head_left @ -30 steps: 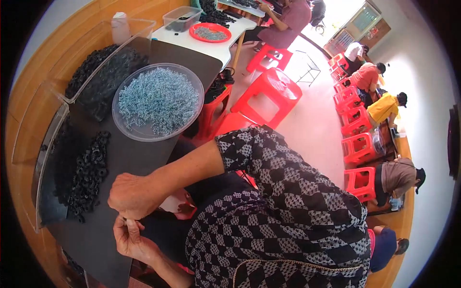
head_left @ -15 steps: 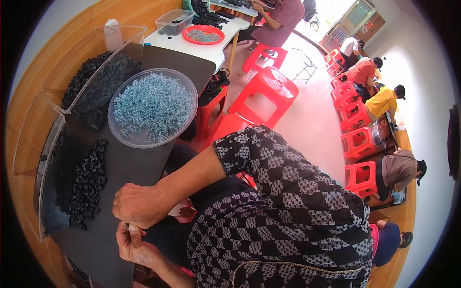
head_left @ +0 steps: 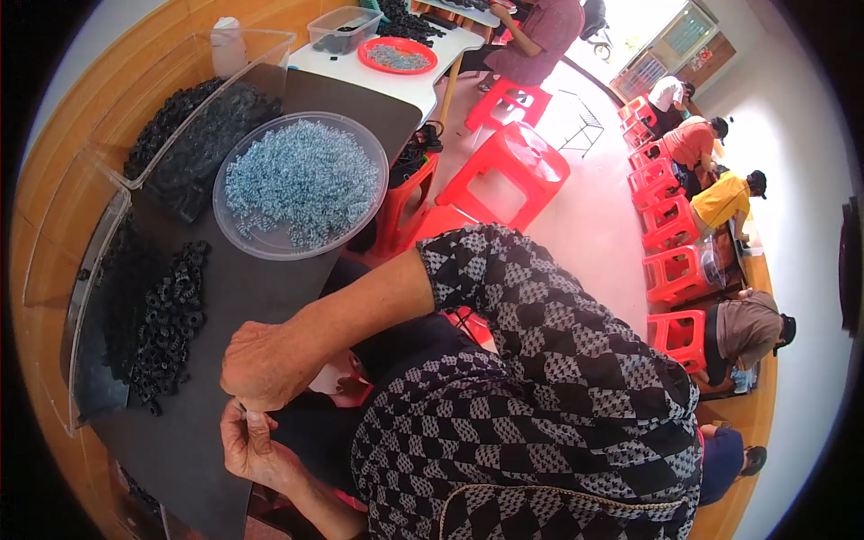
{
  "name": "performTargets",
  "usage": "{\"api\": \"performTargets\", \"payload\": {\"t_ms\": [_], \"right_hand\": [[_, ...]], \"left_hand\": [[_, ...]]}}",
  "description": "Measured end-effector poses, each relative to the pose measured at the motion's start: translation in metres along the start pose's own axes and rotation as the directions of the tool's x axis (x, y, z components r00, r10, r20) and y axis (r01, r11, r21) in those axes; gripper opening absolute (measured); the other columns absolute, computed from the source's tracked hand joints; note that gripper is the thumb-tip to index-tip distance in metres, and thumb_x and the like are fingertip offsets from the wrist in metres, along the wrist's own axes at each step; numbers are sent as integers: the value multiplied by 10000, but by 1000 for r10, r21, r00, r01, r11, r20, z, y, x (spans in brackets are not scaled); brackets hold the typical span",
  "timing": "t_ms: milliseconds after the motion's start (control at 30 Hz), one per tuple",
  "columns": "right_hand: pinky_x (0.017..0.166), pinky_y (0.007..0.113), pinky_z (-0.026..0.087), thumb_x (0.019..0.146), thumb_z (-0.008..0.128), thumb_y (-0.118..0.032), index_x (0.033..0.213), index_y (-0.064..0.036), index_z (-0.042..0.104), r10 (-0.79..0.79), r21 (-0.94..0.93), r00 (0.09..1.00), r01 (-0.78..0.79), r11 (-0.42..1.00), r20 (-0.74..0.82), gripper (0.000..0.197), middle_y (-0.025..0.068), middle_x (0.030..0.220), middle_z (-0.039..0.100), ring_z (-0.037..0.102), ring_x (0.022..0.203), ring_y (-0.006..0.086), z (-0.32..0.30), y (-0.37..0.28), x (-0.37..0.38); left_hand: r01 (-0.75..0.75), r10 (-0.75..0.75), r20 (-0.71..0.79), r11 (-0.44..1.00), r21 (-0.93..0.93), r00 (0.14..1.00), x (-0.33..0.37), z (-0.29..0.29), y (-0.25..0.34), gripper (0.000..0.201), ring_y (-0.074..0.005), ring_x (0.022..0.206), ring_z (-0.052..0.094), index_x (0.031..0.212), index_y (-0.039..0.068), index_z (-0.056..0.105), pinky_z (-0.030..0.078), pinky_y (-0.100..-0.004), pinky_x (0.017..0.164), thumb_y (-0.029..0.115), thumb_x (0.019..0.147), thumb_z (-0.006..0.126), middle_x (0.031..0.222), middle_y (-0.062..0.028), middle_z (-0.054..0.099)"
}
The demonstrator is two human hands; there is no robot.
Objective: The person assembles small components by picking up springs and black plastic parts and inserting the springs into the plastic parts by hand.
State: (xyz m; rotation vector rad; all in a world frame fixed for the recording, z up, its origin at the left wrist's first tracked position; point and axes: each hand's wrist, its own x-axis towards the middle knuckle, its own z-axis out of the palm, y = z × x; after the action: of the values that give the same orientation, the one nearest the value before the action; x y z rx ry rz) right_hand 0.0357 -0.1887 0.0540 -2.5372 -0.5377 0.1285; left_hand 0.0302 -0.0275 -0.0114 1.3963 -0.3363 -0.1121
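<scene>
My right hand (head_left: 261, 366) is the upper one, its back turned up and its fingers closed in a pinch. Just below it my left hand (head_left: 254, 448) is pinched too, thumb against forefinger. The fingertips of both hands meet over the edge of the dark table (head_left: 211, 414). Whatever they hold is small and hidden by the fingers. Beyond the hands, a loose pile of small black ring-like parts (head_left: 171, 328) lies on the table. A round clear tub (head_left: 376, 211) holds a heap of tiny pale-blue, coil-like pieces (head_left: 301, 184).
Clear open bins (head_left: 193, 108) with black parts stand along the wooden wall panel (head_left: 54, 216). A white bottle (head_left: 229, 49) is behind them. Red stools (head_left: 504, 175) stand beside the table. A white table (head_left: 450, 54) carries a red tray (head_left: 425, 67). Several people sit along the right wall.
The whole view has shifted slightly, so the tub and stools sit further right and higher. My hands stay together, with the right hand's wrist turned a little and the fingertips drawn closer.
</scene>
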Motion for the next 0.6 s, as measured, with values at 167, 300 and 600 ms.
{"api": "performTargets", "payload": {"t_ms": [167,300,600], "right_hand": [[575,404,498,616,629,-229,681,-30,621,-178,-183,982,186,965,60,209,149,669,617,623,662,311,4,-1,3],[560,397,486,606,643,-179,689,-31,575,-253,-267,962,219,938,-100,183,125,689,600,605,677,305,7,9,-12],[571,376,462,631,628,-143,647,-29,529,-318,-317,923,242,917,-216,153,116,657,532,564,649,277,21,1,-7]], "left_hand": [[128,-135,-101,989,-76,986,-2,-1,1,180,-78,592,464,920,-60,640,382,-200,539,-13,747,649,744,-20,566],[99,-98,-21,995,34,995,2,6,5,139,-70,665,498,912,-33,653,413,-197,597,-7,776,635,763,9,569],[-105,114,-36,977,188,993,-2,-4,-8,214,-51,607,500,957,-62,643,405,-173,519,89,812,687,788,-34,612]]}}
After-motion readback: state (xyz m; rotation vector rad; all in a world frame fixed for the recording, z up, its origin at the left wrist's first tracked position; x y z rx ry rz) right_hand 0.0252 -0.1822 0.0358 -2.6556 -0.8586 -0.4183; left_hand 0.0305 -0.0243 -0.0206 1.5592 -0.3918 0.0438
